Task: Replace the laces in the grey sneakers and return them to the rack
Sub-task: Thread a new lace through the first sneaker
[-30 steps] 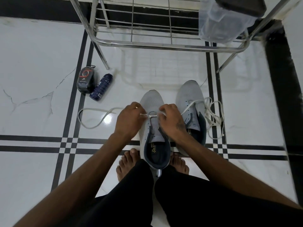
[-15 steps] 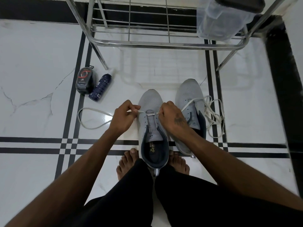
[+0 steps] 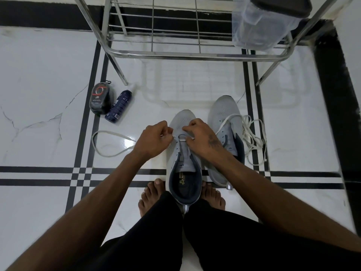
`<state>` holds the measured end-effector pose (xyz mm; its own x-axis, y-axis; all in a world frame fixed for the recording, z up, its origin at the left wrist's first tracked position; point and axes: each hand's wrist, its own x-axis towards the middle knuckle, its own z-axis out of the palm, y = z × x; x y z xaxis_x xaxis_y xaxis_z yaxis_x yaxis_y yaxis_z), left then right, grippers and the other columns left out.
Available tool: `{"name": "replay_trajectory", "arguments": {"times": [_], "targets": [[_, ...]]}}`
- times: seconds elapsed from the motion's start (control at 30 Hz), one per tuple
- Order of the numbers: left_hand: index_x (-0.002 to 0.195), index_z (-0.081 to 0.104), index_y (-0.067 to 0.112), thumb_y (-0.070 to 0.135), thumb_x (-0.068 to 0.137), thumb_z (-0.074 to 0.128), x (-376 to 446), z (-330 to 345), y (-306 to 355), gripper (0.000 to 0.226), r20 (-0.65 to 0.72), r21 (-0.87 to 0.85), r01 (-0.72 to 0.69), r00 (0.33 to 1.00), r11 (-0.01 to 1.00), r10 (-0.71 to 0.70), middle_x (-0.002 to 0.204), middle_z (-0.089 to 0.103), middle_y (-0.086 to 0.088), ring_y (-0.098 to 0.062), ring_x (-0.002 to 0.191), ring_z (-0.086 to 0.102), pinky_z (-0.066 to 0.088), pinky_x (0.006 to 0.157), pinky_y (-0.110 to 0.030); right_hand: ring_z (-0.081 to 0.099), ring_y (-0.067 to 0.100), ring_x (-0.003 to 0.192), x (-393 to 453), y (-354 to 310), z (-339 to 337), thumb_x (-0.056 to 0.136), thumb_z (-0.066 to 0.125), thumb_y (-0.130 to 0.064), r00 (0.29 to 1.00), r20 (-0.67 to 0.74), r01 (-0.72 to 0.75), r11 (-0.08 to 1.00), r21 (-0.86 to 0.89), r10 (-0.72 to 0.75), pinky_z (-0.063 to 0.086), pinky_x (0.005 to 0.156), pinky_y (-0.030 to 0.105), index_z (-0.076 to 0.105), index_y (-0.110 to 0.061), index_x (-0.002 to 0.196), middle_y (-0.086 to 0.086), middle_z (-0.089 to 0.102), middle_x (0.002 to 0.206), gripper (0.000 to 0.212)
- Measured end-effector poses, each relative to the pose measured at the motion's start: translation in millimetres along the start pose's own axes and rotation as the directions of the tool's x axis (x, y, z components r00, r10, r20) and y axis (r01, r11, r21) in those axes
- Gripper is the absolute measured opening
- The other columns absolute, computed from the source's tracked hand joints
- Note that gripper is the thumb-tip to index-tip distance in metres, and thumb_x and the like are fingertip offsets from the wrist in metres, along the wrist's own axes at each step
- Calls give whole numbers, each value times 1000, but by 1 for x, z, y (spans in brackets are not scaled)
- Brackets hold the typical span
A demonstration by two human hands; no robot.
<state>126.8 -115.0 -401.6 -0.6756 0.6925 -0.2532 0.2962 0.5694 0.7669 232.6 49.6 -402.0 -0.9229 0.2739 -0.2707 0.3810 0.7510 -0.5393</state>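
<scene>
A white lace (image 3: 109,142) is lying in a loose loop on the white marble floor (image 3: 39,75) at the far left, its near end running toward the person's left hand. Beyond the loop, a dark rounded container (image 3: 99,100) and a dark blue spray can (image 3: 118,107) are lying side by side and touching, just beside the left front leg of the metal rack (image 3: 175,54), which is standing across the top of the view with its lowest wire shelf bare on the left. The left hand (image 3: 154,138) is hovering at the left edge of the nearer grey sneaker (image 3: 182,163), its fingers curled in and pinching the lace end close to the front eyelets. That sneaker is sitting on the floor between the person's bare feet (image 3: 151,196), toe pointing at the rack, its dark opening facing up and its eyelets mostly unthreaded. The right hand (image 3: 203,138) is resting over the same shoe's right side, fingers bent and pinching the other part of the lace at the front eyelet. Just right of it, the second grey sneaker (image 3: 224,118) is standing parallel and touching or nearly touching the first, partly under the right wrist. A second white lace (image 3: 254,139) is trailing from it in a tangled heap onto the floor at its right side. At the upper right, a clear plastic container (image 3: 259,26) with a dark lid is sitting on the rack's shelf.
</scene>
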Motion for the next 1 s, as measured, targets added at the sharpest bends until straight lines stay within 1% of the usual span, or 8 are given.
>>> {"name": "replay_trajectory", "arguments": {"times": [0.13, 0.27, 0.5, 0.67, 0.73, 0.8, 0.9, 1.0], "targets": [[66, 34, 28, 16, 82, 65, 4, -9, 1, 36, 50, 107, -69, 997, 992, 63, 104, 74, 5, 0, 79, 57, 32, 61, -6, 52, 25, 116, -1, 2, 1, 91, 64, -16, 1000, -4, -23, 1000, 21, 23, 38, 93, 24, 63, -9, 132, 10, 53, 126, 42], [65, 37, 23, 14, 81, 66, 8, -13, 0, 35, 96, 102, -69, 994, 992, 59, 103, 74, 1, -2, 87, 61, 42, 66, -18, 52, 23, 116, -1, 2, 1, 92, 63, -17, 1000, -1, -21, 1000, 16, 21, 37, 93, 22, 61, -8, 133, 9, 54, 126, 42], [67, 49, 15, 6, 84, 65, 5, -8, -9, 25, 8, -54, 56, 998, 997, -55, 97, 74, 1, 0, 93, 68, 56, 81, -24, 52, 23, 111, -1, 0, 0, 89, 62, -13, 1000, 2, -25, 1000, 0, 25, 42, 89, 26, 68, -5, 122, 9, 53, 121, 35], [71, 39, 23, 11, 86, 65, 3, -10, -2, 32, 50, 179, -123, 992, 976, 116, 99, 75, 0, -16, 89, 68, 54, 75, -34, 52, 22, 112, -3, 0, 1, 90, 62, -13, 1000, 9, -24, 1000, 17, 24, 35, 87, 20, 64, -8, 129, 8, 54, 123, 40], [80, 46, 20, 16, 89, 63, 2, -7, 0, 20, 38, 299, -171, 985, 939, 168, 98, 74, -2, -24, 82, 66, 52, 71, -39, 52, 22, 114, -4, 1, 0, 91, 61, -15, 1000, 17, -26, 999, 27, 26, 34, 89, 20, 61, -9, 133, 7, 53, 126, 42], [95, 56, 16, 20, 92, 61, 0, -5, 1, 8, -2, 322, -177, 982, 930, 188, 98, 72, 0, -22, 77, 64, 50, 68, -36, 51, 23, 116, -4, 2, -1, 91, 61, -17, 999, 19, -33, 999, 35, 33, 35, 92, 21, 61, -9, 133, 7, 52, 128, 43], [116, 64, 22, 24, 91, 69, -2, -9, -3, 25, 54, 254, -235, 972, 938, 229, 105, 69, 7, -12, 80, 65, 52, 73, -31, 49, 25, 117, -7, 1, 0, 86, 68, -26, 998, 43, -39, 999, 29, 37, 40, 97, 27, 62, -7, 129, 9, 48, 130, 48], [104, 71, 24, 31, 90, 71, -2, -11, -4, 16, 84, 335, -272, 962, 902, 259, 103, 68, 8, -11, 84, 64, 52, 71, -32, 45, 27, 118, -10, -2, 2, 80, 73, -31, 996, 79, -34, 999, 5, 33, 45, 98, 36, 59, -6, 126, 10, 42, 132, 53]]}}
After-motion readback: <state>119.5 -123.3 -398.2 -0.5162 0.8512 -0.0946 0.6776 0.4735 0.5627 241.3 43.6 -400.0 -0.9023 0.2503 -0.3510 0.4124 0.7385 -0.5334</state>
